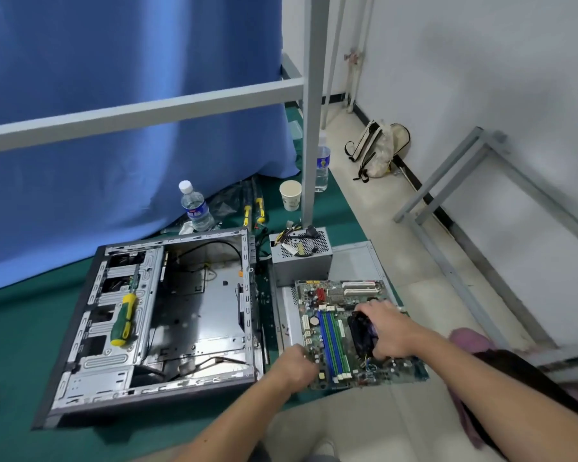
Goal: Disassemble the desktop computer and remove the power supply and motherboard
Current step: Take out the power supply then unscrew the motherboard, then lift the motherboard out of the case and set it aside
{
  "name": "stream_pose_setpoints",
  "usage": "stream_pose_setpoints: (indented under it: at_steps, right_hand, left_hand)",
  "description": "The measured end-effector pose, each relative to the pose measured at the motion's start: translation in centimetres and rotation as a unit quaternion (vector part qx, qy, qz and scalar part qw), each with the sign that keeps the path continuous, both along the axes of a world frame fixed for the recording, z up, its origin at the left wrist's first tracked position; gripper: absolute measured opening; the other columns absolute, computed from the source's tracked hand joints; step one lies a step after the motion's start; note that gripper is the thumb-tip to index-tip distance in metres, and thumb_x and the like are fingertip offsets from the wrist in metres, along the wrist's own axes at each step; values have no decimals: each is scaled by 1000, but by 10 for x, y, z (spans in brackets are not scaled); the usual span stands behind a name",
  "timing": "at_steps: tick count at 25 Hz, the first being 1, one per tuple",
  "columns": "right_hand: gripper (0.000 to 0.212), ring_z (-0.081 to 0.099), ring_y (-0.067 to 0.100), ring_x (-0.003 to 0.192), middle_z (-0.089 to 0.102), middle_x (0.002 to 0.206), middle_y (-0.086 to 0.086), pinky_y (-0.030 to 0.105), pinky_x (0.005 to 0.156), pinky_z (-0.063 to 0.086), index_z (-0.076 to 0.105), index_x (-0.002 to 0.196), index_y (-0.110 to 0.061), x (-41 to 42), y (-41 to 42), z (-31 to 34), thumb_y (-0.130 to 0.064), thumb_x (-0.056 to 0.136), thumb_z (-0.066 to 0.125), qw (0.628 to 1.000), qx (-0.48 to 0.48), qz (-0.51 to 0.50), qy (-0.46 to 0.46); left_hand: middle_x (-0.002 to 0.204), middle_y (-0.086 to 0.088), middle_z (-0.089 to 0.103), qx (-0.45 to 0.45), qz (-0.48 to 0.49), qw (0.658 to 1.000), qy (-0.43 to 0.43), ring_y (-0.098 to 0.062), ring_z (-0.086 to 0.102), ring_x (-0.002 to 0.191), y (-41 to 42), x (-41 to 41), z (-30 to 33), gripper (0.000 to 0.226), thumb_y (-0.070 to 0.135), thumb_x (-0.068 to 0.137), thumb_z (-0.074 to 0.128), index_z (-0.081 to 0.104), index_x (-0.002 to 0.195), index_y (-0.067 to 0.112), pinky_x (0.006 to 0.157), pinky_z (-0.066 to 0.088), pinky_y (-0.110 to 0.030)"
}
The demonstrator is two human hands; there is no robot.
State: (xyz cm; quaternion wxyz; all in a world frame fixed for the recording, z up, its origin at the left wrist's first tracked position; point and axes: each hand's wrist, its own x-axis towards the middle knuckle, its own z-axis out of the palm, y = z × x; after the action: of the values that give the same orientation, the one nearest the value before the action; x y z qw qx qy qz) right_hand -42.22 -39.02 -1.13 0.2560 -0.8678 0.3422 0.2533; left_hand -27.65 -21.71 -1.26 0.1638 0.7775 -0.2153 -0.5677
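Reading left to right, we see the case (167, 315) lying open and gutted with a screwdriver (125, 320) on its drive cage, the power supply (301, 258) beyond, and the motherboard (344, 331) on the side panel (289, 315) at right, long axis running near to far. Our left hand (292, 365) pinches its near-left edge; our right hand (386, 328) grips the cooler (362, 331) from above.

case (154, 315) lay open and gutted on green mat (20, 328) | power supply (301, 261) sat just right of it | motherboard (334, 331) lay flat on grey side panel (357, 261) at mat's right edge
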Motion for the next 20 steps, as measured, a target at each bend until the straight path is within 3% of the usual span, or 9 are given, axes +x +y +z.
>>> stream_pose_setpoints:
  at_steps: [1, 3, 4, 6, 8, 10, 12, 16, 20]
  right_hand:
    - [94, 31, 23, 125, 41, 131, 1, 41, 100, 44, 30, 145, -21, 1, -2, -8, -17, 64, 77, 1000, -19, 12, 12]
    - [90, 31, 24, 125, 41, 132, 2, 42, 100, 44, 30, 144, -20, 5, -5, -23, -19, 67, 76, 998, -44, 30, 32]
    - [88, 31, 25, 125, 41, 133, 3, 42, 100, 45, 30, 143, -20, 8, -6, -30, -19, 68, 75, 997, -56, 37, 38]
    - [85, 32, 26, 127, 40, 136, 4, 42, 100, 45, 30, 143, -19, 13, -5, -43, -17, 71, 75, 995, -80, 46, 43]
    - [86, 32, 26, 128, 39, 138, 4, 42, 101, 45, 28, 146, -18, 18, -1, -58, -14, 73, 74, 993, -95, 54, 45]
    - [88, 31, 26, 131, 38, 141, 3, 41, 104, 43, 26, 147, -19, 24, 3, -69, -13, 74, 75, 992, -104, 55, 40]
    - [89, 31, 26, 132, 37, 142, 3, 42, 105, 43, 26, 148, -19, 29, 4, -73, -13, 74, 75, 991, -112, 62, 37]
    - [88, 31, 25, 132, 37, 142, 3, 40, 104, 43, 27, 148, -21, 37, 3, -76, -6, 74, 73, 990, -113, 71, 36]
    - [99, 26, 27, 137, 32, 147, 6, 41, 108, 41, 21, 151, -18, 42, 6, -68, -13, 73, 81, 993, -86, 59, 58]
  left_hand:
    - [134, -6, 53, -7, -47, 998, -43, -9, 60, 96, 0, 0, -3, 57, 10, 97, 53, 31, 150, 10, 76, 49, -14]
    - [151, -10, 36, -24, -167, 965, -202, -21, 48, 127, 1, 12, -7, 62, 4, 94, 52, 29, 151, 12, 100, 43, -24]
    - [154, -12, 31, -24, -230, 925, -301, -27, 37, 137, 3, 22, -8, 65, 2, 90, 53, 30, 150, 11, 113, 35, -33]
    - [160, -16, 15, -5, -317, 847, -427, -34, 9, 149, 9, 44, -14, 73, 2, 85, 54, 25, 151, 10, 122, 12, -48]
    - [163, -18, -3, 17, -343, 819, -459, -36, -12, 149, 17, 63, -24, 77, 6, 87, 52, 15, 155, 10, 122, 0, -52]
    - [162, -20, -4, 9, -378, 797, -471, -38, -20, 147, 23, 73, -33, 76, 12, 88, 49, 15, 155, 9, 120, -9, -52]
    - [162, -21, -7, -4, -390, 795, -465, -39, -26, 145, 25, 73, -38, 75, 13, 86, 47, 17, 155, 9, 117, -17, -50]
    - [161, -18, -16, -15, -356, 831, -428, -41, -34, 140, 28, 70, -44, 73, 8, 85, 48, 22, 153, 13, 119, 25, -41]
    - [163, -12, -15, -51, -327, 860, -389, -35, -36, 140, 32, 72, -41, 62, 4, 84, 50, 37, 143, 16, 112, 36, -35]
